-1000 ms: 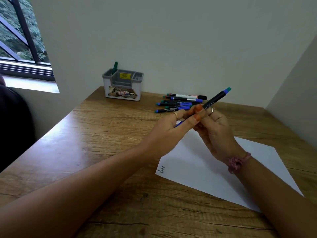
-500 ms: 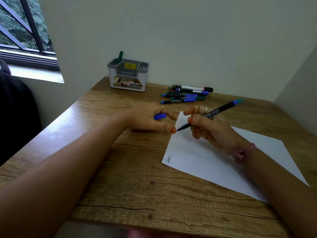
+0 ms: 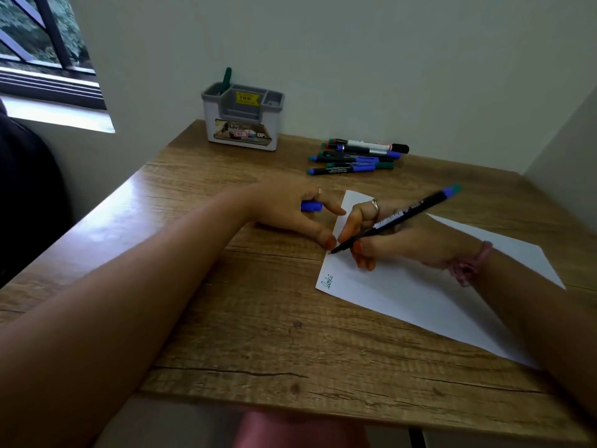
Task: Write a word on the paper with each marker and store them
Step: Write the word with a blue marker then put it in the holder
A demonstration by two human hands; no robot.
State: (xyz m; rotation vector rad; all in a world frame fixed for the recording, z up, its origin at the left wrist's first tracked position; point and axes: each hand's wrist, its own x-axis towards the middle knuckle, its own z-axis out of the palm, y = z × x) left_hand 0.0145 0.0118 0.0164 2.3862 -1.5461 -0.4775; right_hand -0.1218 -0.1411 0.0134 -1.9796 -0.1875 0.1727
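Our right hand (image 3: 387,240) grips an uncapped marker (image 3: 397,218), tip on the paper (image 3: 420,295) at its left edge. Our left hand (image 3: 290,211) curls around the blue cap (image 3: 311,206), thumb at the paper's edge.

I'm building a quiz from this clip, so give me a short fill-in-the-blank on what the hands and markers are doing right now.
1. The right hand holds a marker with its tip on the ____.
2. The left hand holds a blue ____.
3. One green marker stands in the grey ____.
4. One word is written on the sheet, at its ____ corner.

Missing words: paper; cap; organizer; near left
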